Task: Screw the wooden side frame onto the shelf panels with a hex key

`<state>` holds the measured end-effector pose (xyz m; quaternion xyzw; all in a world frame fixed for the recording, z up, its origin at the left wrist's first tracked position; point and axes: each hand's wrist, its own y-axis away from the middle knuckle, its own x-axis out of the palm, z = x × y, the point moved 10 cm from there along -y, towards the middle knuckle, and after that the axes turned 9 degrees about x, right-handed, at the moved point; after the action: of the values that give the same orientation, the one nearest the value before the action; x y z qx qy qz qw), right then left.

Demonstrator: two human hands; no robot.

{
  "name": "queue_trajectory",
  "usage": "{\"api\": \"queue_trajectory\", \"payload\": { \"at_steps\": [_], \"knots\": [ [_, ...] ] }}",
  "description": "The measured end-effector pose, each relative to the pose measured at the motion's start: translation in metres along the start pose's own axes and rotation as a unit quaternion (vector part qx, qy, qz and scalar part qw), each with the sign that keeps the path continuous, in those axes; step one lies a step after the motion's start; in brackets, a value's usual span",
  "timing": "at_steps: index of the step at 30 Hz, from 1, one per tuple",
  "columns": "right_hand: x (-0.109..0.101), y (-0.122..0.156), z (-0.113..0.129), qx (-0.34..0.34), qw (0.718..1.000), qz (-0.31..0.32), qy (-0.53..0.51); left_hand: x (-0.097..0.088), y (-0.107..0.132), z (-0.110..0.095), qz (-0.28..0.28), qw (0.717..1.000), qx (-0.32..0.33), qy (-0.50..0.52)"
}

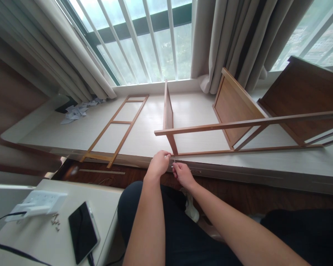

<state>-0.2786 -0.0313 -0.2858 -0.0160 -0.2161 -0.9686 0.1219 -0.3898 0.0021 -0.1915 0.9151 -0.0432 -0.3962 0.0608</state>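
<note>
At the lower left corner of a part-assembled wooden shelf frame [202,128], lying on its side, my left hand [159,163] is closed in a pinch. Its fingertips meet the end of the lower rail, and what they hold is too small to make out. Just right of it, my right hand [184,175] is closed around a thin, bent metal rod that looks like a hex key [174,160]. The rod's slim end points up toward the frame corner. Three wooden panels stand between the rails, the nearest panel [168,107] by my hands.
A ladder-like wooden frame [122,122] lies left on the white window ledge [147,122], overhanging its front edge. Crumpled paper [74,112] sits farther left. A side table [111,197] holds a phone [83,232], a power strip [48,199] and several screws [55,221]. Curtains and a barred window stand behind.
</note>
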Motion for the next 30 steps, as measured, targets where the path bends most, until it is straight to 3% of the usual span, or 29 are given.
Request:
{"api": "queue_trajectory", "payload": {
  "at_steps": [19,24,30],
  "knots": [
    [-0.014,0.009,0.017,-0.039,0.989,-0.074,0.122,0.001,0.003,-0.005,0.013,1.0,-0.003,0.001],
    [-0.014,0.01,0.018,-0.043,0.99,-0.085,0.105,0.002,0.002,-0.004,0.013,1.0,-0.002,0.003],
    [-0.003,0.005,0.006,-0.025,0.998,-0.055,0.015,0.001,0.001,-0.004,0.013,1.0,0.002,0.003]
  ]
}}
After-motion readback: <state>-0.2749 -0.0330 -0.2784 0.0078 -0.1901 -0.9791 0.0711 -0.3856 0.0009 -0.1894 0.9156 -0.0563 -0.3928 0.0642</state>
